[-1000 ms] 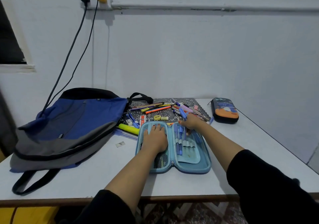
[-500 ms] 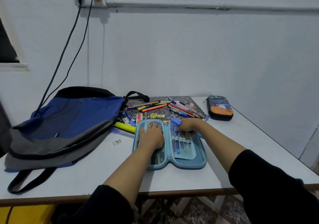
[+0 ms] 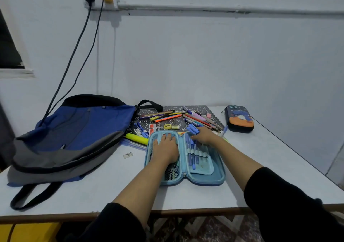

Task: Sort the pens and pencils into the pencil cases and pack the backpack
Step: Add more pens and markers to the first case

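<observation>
A light-blue pencil case (image 3: 204, 181) lies open on the white table in front of me. My left hand (image 3: 165, 147) presses flat on its mesh left half. My right hand (image 3: 204, 136) is at the top of the right half, fingers closed around a blue pen (image 3: 192, 129) that points away to the left. A few blue pens (image 3: 192, 156) sit in the case's elastic loops. Behind the case, loose pens and pencils (image 3: 173, 118) are scattered over a dark patterned book (image 3: 143, 123). A blue and grey backpack (image 3: 74, 133) lies flat at the left.
A second, dark pencil case (image 3: 239, 118) with an orange print stands zipped at the back right. A yellow highlighter (image 3: 136, 139), a white eraser (image 3: 137, 131) and a paper scrap (image 3: 128, 155) lie by the backpack. Two cables (image 3: 74, 59) hang from the wall socket.
My right hand has carried the blue pen from the loose pile back to the top of the case's right half. My left hand has stayed flat on the mesh side.
</observation>
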